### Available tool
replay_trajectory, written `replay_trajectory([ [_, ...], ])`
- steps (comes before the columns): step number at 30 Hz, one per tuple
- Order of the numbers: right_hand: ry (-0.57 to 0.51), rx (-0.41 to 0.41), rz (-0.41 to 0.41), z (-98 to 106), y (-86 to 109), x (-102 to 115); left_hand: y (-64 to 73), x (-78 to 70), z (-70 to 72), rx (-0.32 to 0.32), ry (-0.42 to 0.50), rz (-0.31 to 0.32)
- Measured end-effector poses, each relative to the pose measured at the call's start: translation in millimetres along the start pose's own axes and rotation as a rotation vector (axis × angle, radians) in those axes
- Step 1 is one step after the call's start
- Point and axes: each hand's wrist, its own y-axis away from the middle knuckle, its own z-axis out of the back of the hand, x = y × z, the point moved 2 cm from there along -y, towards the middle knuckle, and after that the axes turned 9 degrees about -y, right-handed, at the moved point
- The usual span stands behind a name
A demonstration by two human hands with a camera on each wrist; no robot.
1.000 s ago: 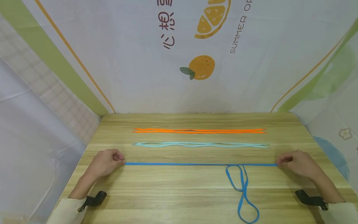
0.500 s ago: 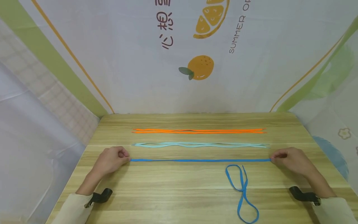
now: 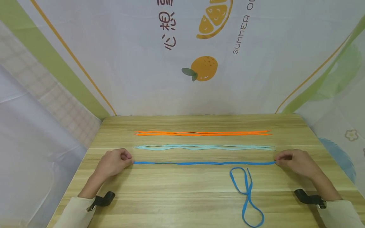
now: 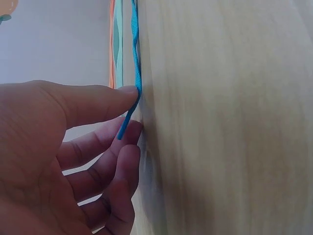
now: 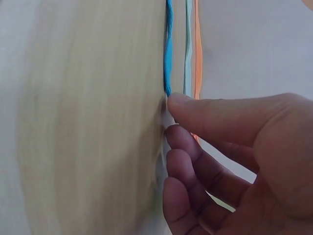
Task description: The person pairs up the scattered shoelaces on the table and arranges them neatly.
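My left hand (image 3: 112,163) pinches the left end of a flat blue shoelace (image 3: 196,163), which lies nearly straight across the table. In the left wrist view my thumb presses on the blue shoelace (image 4: 136,54), and its tip sticks out past the thumb over the fingers. At the other end, the thumb and forefinger of my right hand (image 3: 299,163) pinch the lace; its right tip is hidden in the right wrist view. A second blue shoelace (image 3: 248,192) lies loose in a figure-eight, nearer to me and right of centre, touched by neither hand.
Behind the straight blue lace lies a pair of pale teal shoelaces (image 3: 182,145), side by side. Farther back, orange shoelaces (image 3: 216,135) run parallel to them. All rest on a wooden table (image 3: 171,196), with a printed cloth (image 3: 142,79) hanging at its back edge.
Both hands have moved inward and slightly away from me, bringing the blue shoelace nearer the teal pair. It was taut across the table and now lies slightly wavy. The looped lace stays put.
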Motion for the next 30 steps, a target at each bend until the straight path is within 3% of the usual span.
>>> replay_trajectory([
  [9,0.009,-0.012,0.009,3.6,2.6,4.9,0.4,-1.1,5.4,-0.02,-0.016,-0.003],
  [14,0.014,-0.031,0.039,1.5,2.9,17.2,0.3,-20.3,9.3,-0.052,-0.001,-0.038],
  [18,-0.004,-0.043,0.099,-3.7,3.0,31.9,0.3,-48.3,7.8,-0.084,0.022,-0.099],
  [23,-0.04,-0.039,0.206,-14.9,3.2,50.3,1.2,-95.1,-1.9,-0.152,0.026,-0.21],
  [30,-0.055,0.025,0.335,-33.1,1.7,69.7,10.2,-166.0,-29.1,-0.173,0.014,-0.43],
])
